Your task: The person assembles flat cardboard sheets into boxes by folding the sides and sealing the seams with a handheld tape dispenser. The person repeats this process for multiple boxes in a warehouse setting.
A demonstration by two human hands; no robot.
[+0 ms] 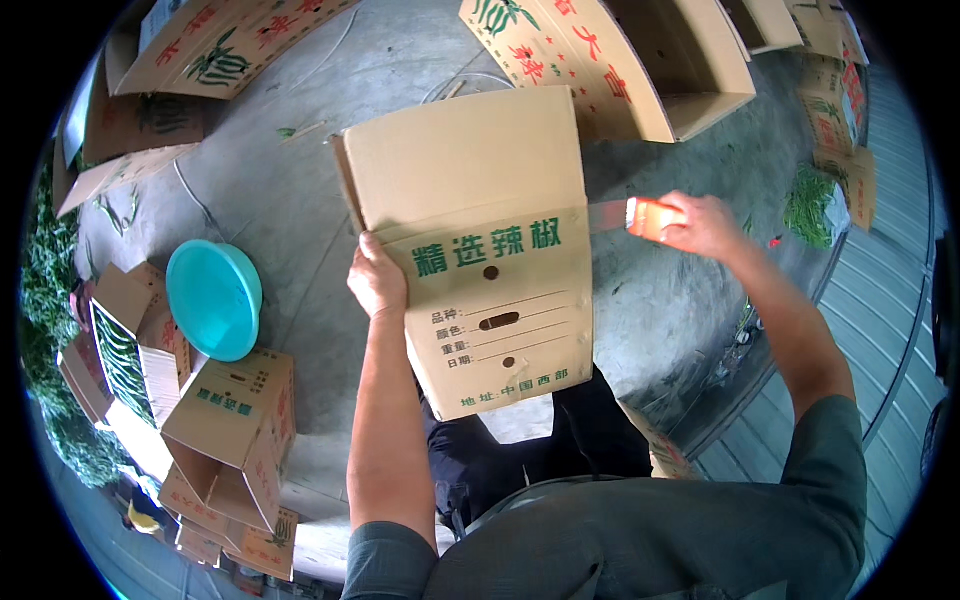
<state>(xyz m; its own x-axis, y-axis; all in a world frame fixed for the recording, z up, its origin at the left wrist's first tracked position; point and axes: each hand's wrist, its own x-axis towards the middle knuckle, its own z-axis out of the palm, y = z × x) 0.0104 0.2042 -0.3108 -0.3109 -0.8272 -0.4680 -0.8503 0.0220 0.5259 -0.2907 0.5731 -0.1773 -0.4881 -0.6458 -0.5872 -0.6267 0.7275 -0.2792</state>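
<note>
In front of my body a tan cardboard box (470,190) with green print and punched holes is held up, its printed side facing me. My left hand (379,277) grips the left edge of this carton, thumb on the front face. To the right of it, my right hand (702,226) is closed around an orange tape dispenser (653,219). A strip of clear tape (607,215) stretches between the dispenser and the box's right edge. The fingers behind the box and the carton's far side are hidden.
On the left a turquoise basin (213,300) stands near stacked open cartons (228,415) and a box of green peppers (120,360). More open boxes (615,60) lie ahead on the concrete floor (300,215). Green peppers (810,205) are heaped at right beside a corrugated metal surface (880,290).
</note>
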